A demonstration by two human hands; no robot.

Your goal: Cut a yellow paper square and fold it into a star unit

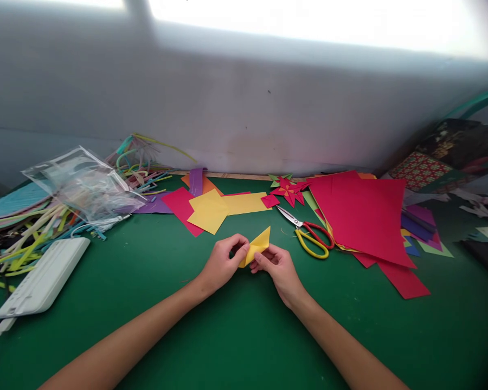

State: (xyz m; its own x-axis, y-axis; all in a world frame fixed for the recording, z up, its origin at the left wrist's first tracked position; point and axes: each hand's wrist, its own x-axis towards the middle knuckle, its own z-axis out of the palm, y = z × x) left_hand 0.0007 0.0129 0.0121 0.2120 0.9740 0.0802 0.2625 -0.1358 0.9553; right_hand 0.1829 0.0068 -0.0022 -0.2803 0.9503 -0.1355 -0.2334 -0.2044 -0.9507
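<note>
We pinch w/ L hand (226,260) & R hand (280,268) close tog., forearms (146,333) slanting in fr. near left & right.

With the paper piece (261,244) as centre, the left hand (224,261) holds it from 8 o'clock, the right hand (281,270) from 4, above the table (244,336). Loose sheets (208,210) lie at 10, a paper star (289,190) at 1, scissors (297,222) between 2 and 3, just beside the sheet stack (361,216). Farther out, a plastic bag (85,184) lies around 10, behind the power strip (44,279) at 9. The wall (211,108) stands at 12.
</note>
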